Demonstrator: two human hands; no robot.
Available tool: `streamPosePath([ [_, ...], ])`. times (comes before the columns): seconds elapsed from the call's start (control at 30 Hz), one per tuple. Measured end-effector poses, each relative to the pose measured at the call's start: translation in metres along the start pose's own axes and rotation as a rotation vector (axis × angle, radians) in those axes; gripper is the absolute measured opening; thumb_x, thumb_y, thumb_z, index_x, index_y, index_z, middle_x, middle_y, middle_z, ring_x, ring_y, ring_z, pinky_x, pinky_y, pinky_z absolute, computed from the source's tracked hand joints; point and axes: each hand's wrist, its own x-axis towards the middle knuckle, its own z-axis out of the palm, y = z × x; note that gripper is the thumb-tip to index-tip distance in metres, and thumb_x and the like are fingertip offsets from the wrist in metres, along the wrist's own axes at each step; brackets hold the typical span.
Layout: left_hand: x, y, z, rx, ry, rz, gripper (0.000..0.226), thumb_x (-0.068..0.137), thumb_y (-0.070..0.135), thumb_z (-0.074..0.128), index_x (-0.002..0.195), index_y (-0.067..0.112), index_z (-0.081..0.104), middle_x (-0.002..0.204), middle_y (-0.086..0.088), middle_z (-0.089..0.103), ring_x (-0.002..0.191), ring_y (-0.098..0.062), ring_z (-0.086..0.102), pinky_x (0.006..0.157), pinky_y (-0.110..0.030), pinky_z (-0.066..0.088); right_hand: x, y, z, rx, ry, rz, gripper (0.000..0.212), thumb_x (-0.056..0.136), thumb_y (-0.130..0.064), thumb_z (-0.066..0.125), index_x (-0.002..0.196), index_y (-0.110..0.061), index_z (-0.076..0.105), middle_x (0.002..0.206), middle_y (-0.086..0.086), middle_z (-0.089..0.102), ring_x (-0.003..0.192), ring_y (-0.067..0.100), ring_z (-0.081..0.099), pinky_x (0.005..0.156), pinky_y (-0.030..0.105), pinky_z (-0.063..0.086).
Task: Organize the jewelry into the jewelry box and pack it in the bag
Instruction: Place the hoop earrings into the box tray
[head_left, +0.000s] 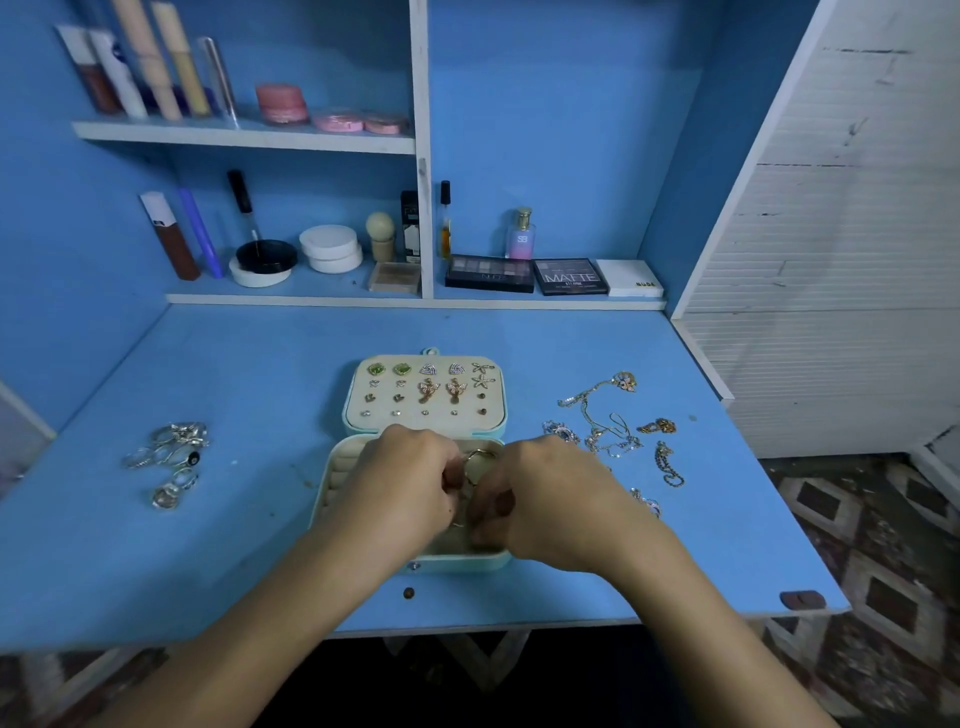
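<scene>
Head view: over the open pale-blue jewelry box (426, 415) on the blue tabletop (260, 374), left hand (402, 478) and right hand (545, 493) pinch a thin gold ring (478, 460); silver rings (171, 457) lie left, chains (608, 421) right.

We found most of the lower tray of the jewelry box (332, 470) covered by the left hand (400, 480) and the right hand (545, 499). Both sets of fingertips curled inward, so we could not settle what they pinched beyond a gold loop (478, 460) showing between them. The rings (171, 460) lay piled and too small for us to count. The chains (608, 426) were tangled. The tallest bottles (140, 57) ran past the top edge.
</scene>
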Motion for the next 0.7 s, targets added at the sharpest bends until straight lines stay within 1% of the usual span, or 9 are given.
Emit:
streamPosePath([
  [0.07, 0.0005, 0.0005, 0.0012, 0.024, 0.003, -0.001, 0.008, 0.085, 0.027, 0.067, 0.091, 0.029, 0.072, 0.092, 0.008, 0.071, 0.091, -0.014, 0.064, 0.059, -0.022, 0.035, 0.0018, -0.002, 0.0019, -0.018, 0.0, 0.005, 0.017, 0.082, -0.04, 0.072, 0.099, -0.041, 0.075, 0.096, -0.011, 0.067, 0.094, 0.016, 0.061, 0.07, 0.024, 0.04],
  [0.17, 0.0017, -0.0004, 0.0044, 0.056, 0.0, 0.0, 0.01, 0.085, 0.026, 0.067, 0.092, 0.026, 0.073, 0.091, 0.006, 0.07, 0.089, -0.016, 0.064, 0.063, -0.024, 0.04, 0.0042, -0.0017, 0.0041, -0.037, 0.004, 0.011, 0.018, 0.083, -0.042, 0.07, 0.101, -0.041, 0.074, 0.098, -0.009, 0.068, 0.096, 0.019, 0.062, 0.071, 0.024, 0.04],
  [0.27, 0.0032, -0.0005, 0.0068, 0.045, -0.012, 0.005, 0.011, 0.084, 0.022, 0.067, 0.092, 0.023, 0.075, 0.089, 0.0, 0.071, 0.087, -0.02, 0.065, 0.068, -0.028, 0.049, 0.0062, -0.0009, 0.0054, -0.047, 0.025, 0.019, 0.018, 0.085, -0.041, 0.067, 0.101, -0.04, 0.074, 0.097, -0.005, 0.068, 0.096, 0.022, 0.062, 0.072, 0.026, 0.044],
  [0.33, 0.0034, -0.0008, 0.0069, 0.033, -0.015, 0.006, 0.013, 0.085, 0.023, 0.067, 0.093, 0.022, 0.076, 0.088, -0.002, 0.071, 0.086, -0.022, 0.065, 0.071, -0.029, 0.052, 0.007, -0.0006, 0.0058, -0.052, 0.034, 0.019, 0.018, 0.085, -0.04, 0.065, 0.101, -0.038, 0.074, 0.098, -0.004, 0.069, 0.095, 0.023, 0.062, 0.074, 0.026, 0.047],
  [0.43, 0.0029, -0.0013, 0.0064, 0.004, -0.012, 0.022, 0.013, 0.086, 0.025, 0.067, 0.093, 0.022, 0.077, 0.085, -0.003, 0.07, 0.083, -0.021, 0.064, 0.065, -0.026, 0.045, 0.006, -0.0003, 0.0043, -0.057, 0.063, 0.009, 0.017, 0.086, -0.037, 0.064, 0.099, -0.035, 0.074, 0.099, -0.006, 0.067, 0.095, 0.021, 0.061, 0.072, 0.026, 0.043],
  [0.5, 0.0018, -0.0007, 0.0051, 0.0, -0.009, 0.026, 0.013, 0.087, 0.027, 0.066, 0.091, 0.022, 0.077, 0.082, -0.002, 0.069, 0.082, -0.02, 0.063, 0.063, -0.024, 0.039, 0.0056, 0.0003, 0.0032, -0.071, 0.086, -0.002, 0.017, 0.087, -0.035, 0.063, 0.1, -0.033, 0.074, 0.101, -0.006, 0.065, 0.097, 0.02, 0.059, 0.074, 0.027, 0.045],
  [0.63, 0.001, -0.0021, 0.0043, -0.006, 0.014, 0.04, 0.013, 0.087, 0.03, 0.066, 0.089, 0.023, 0.077, 0.081, 0.001, 0.068, 0.083, -0.018, 0.063, 0.061, -0.023, 0.036, 0.0051, 0.0011, 0.0025, -0.057, 0.105, -0.007, 0.016, 0.087, -0.034, 0.063, 0.099, -0.034, 0.074, 0.101, -0.008, 0.065, 0.097, 0.019, 0.059, 0.076, 0.028, 0.047],
  [0.7, 0.001, -0.003, 0.0037, -0.026, 0.023, 0.053, 0.011, 0.087, 0.03, 0.066, 0.089, 0.025, 0.077, 0.082, 0.004, 0.07, 0.083, -0.014, 0.063, 0.056, -0.021, 0.035, 0.0053, 0.0028, 0.004, -0.052, 0.112, -0.01, 0.014, 0.086, -0.033, 0.064, 0.097, -0.034, 0.073, 0.096, -0.009, 0.063, 0.095, 0.017, 0.058, 0.074, 0.027, 0.046],
])
